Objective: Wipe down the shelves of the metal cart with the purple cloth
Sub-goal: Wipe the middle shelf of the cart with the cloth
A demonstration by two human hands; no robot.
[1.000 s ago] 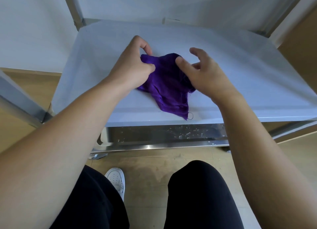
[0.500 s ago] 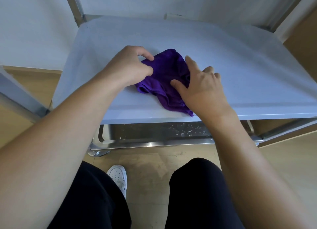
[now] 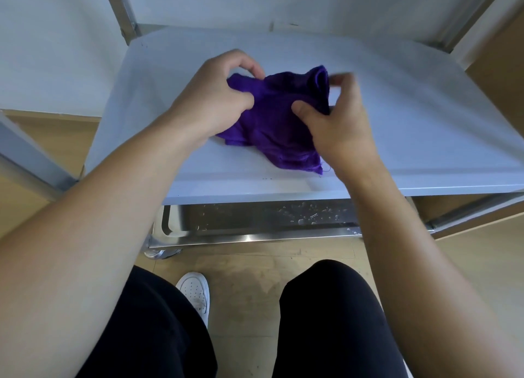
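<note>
Cart shelf point(image 3: 411, 128), both hands gripping purple cloth point(image 3: 279, 122)

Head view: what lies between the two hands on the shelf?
Only the bunched purple cloth, which the left hand and right hand each pinch; the head view shows it.

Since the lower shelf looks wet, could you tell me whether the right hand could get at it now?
Probably yes. The right hand holds the purple cloth on the upper shelf, directly above; the lower shelf is open along its front, nothing visible in that gap. Its rear is hidden.
</note>
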